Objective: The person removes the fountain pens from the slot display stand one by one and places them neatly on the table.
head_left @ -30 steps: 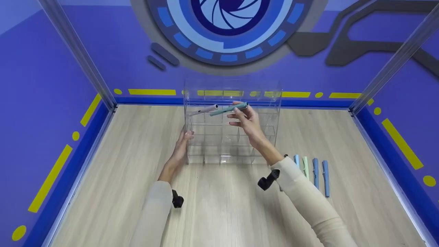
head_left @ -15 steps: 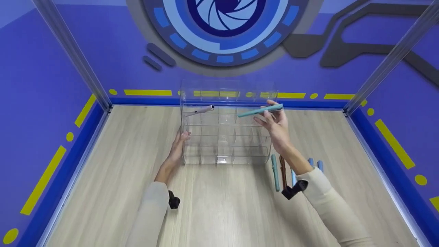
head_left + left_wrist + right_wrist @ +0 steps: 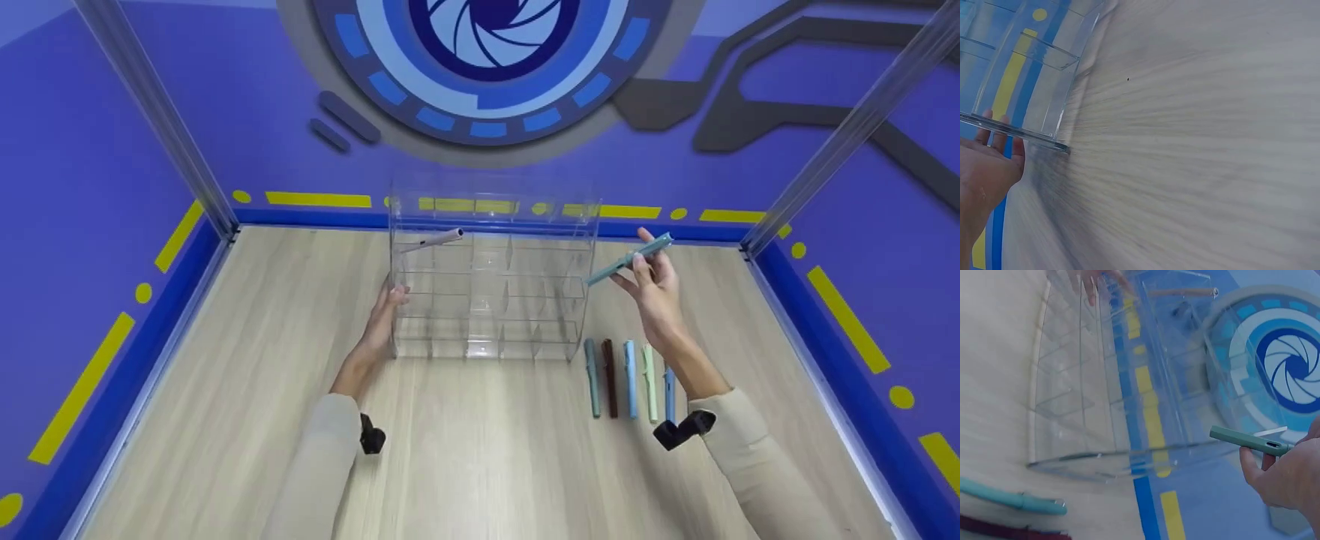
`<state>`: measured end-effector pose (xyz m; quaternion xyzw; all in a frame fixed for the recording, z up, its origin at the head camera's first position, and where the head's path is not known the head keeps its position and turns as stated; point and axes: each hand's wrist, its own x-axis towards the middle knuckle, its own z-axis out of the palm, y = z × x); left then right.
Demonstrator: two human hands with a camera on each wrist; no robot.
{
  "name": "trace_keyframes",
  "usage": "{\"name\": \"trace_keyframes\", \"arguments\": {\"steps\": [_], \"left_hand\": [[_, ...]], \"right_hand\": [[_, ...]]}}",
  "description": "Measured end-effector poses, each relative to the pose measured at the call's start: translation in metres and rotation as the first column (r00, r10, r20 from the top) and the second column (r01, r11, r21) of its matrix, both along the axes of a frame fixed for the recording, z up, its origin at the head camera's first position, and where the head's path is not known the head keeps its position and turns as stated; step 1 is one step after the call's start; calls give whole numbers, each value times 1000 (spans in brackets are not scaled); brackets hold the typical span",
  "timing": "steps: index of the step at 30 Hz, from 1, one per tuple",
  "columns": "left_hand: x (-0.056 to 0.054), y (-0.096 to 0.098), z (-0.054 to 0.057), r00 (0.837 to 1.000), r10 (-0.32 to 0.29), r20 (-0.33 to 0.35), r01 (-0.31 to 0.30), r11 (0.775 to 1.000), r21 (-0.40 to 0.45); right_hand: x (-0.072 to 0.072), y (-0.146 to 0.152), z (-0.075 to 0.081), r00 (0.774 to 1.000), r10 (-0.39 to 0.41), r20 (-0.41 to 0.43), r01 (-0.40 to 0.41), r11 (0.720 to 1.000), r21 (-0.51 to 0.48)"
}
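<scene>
My right hand [image 3: 658,296] pinches a teal-green pen [image 3: 627,260], held tilted in the air just right of a clear acrylic display rack [image 3: 487,358]. In the right wrist view the same pen [image 3: 1241,437] points toward the rack, thumb and fingers around its far end. My left hand [image 3: 375,326] grips the rack's left side, fingertips over the edge; the left wrist view shows its fingers [image 3: 1000,138] at the clear wall. A pale pinkish pen [image 3: 439,239] rests slanted in the rack's upper left compartment.
Right of the rack, a row of pens lies on the wooden table [image 3: 465,450]: a teal pen [image 3: 592,379], a dark brown pen [image 3: 610,379], a light blue pen [image 3: 631,379], a pale green pen [image 3: 650,382] and a blue pen [image 3: 670,394]. Blue patterned walls enclose the table.
My right hand has moved right with the teal-green pen, from in front of the rack to beyond its right side. The left hand stays at the rack's left side.
</scene>
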<state>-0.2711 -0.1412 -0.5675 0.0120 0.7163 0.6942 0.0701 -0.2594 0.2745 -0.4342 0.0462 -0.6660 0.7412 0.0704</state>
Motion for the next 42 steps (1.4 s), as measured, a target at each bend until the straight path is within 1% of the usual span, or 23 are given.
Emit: {"name": "trace_keyframes", "arguments": {"steps": [3,7,10,14,21,23,25,28,30,32,34,36,39,42], "left_hand": [[1,-5,1,1000,3,20,-2,1000,-6],[2,-9,3,999,1,45,-2,1000,31],[3,-12,5,999,6,40,-8,999,39],[4,-14,6,1000,22,15,-22,1000,15],[4,-18,4,1000,13,28,-14,999,50],[4,-18,4,1000,13,24,-14,999,43],[5,-17,5,999,16,34,-18,999,47],[5,-13,6,999,17,39,-19,998,55],[4,-8,6,999,23,33,-24,998,52],[2,-2,5,999,17,30,-19,999,51],[1,3,4,1000,9,26,-10,998,55],[0,5,3,1000,0,18,-1,997,73],[0,5,1,1000,6,11,-7,997,77],[1,3,-1,1000,19,5,-20,998,60]], "right_hand": [[3,10,-8,999,-10,30,8,998,58],[7,27,-15,998,-19,60,11,991,130],[9,39,-20,997,-27,69,16,989,148],[11,55,-25,994,-37,99,19,985,174],[14,81,-37,984,-53,168,18,979,202],[16,87,-40,981,-61,187,17,974,227],[19,92,-43,977,-69,200,16,966,257],[24,102,-48,975,-100,197,36,952,305],[30,111,-52,972,-119,201,54,951,305],[37,122,-54,965,-145,218,80,956,282],[42,133,-56,952,-174,253,109,962,252],[45,142,-57,937,-207,281,138,959,247],[47,152,-59,918,-245,312,151,943,295],[49,160,-63,908,-238,346,101,924,370]]}}
